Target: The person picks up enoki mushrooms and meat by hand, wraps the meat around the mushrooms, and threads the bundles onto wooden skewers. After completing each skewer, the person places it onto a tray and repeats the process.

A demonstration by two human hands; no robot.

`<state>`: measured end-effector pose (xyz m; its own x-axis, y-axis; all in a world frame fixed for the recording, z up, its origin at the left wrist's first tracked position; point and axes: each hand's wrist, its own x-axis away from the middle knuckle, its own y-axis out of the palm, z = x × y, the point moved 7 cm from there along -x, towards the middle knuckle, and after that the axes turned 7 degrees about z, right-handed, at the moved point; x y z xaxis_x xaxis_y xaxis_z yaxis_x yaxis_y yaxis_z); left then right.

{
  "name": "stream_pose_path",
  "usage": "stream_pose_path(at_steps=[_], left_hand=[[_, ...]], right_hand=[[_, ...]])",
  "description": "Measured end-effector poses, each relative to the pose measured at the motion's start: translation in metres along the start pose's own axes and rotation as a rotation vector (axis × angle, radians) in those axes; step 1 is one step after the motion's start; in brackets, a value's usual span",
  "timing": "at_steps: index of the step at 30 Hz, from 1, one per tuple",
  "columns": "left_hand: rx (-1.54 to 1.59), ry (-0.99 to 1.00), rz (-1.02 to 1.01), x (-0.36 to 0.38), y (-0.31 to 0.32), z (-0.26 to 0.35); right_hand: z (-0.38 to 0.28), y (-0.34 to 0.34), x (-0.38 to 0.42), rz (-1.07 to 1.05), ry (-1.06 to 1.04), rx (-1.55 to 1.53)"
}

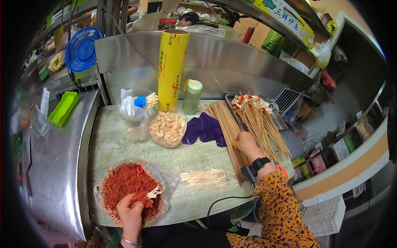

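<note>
My left hand [130,213] pinches a strip of red seasoned meat [142,200] with white enoki mushroom ends [154,192] sticking out of it. Beneath it, a plastic-lined bowl of red seasoned meat [124,182] sits at the table's front left, with a small red ring-like item lying on top. Over at the right, my right hand [247,144] has its fingers closed at a long bundle of bamboo skewers [227,132]; how many it grips is hidden. Between the hands lies a flat bunch of enoki mushrooms [202,179]. A metal tray [281,122] carries several finished skewers [260,120].
Behind the meat stand a container of peeled garlic [167,129], a purple cloth [203,129], a tall yellow film roll [171,70], a green-tinted bottle [192,98] and a white plastic bag [131,109]. A black cable [219,201] hangs along the front edge. A steel panel [124,53] closes the back.
</note>
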<state>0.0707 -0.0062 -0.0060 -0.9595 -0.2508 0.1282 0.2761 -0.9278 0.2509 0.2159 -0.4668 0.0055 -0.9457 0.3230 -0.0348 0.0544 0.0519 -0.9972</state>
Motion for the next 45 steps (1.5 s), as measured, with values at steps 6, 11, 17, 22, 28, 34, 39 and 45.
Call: stream_pose_path(at_steps=[6, 11, 17, 22, 28, 34, 39, 45], left_hand=[[-0.035, -0.011, 0.003, -0.001, 0.0, 0.0], [-0.008, -0.004, 0.021, -0.002, -0.003, -0.004], [0.003, 0.012, 0.001, -0.004, -0.006, -0.006], [0.027, -0.006, 0.055, -0.005, -0.008, -0.001], [0.444, -0.103, 0.125, -0.001, 0.002, 0.009], [0.602, -0.177, 0.16, 0.0, 0.002, 0.003], [0.412, -0.129, 0.099, 0.002, -0.001, 0.001], [0.287, -0.056, 0.024, 0.003, -0.004, 0.004]], right_hand=[[0.02, 0.002, -0.008, -0.093, 0.125, -0.285], [0.037, 0.007, -0.005, -0.15, 0.276, -0.552], [0.011, -0.062, 0.009, 0.198, -0.072, -0.177], [-0.045, -0.117, 0.059, -0.037, -0.022, -1.289], [-0.128, -0.086, 0.133, -0.062, -0.055, -1.746], [-0.19, -0.036, 0.191, -0.215, -0.168, -1.848], [-0.216, -0.022, 0.218, -0.676, -0.197, -1.94], [-0.213, -0.051, 0.207, -0.661, -0.333, -1.744]])
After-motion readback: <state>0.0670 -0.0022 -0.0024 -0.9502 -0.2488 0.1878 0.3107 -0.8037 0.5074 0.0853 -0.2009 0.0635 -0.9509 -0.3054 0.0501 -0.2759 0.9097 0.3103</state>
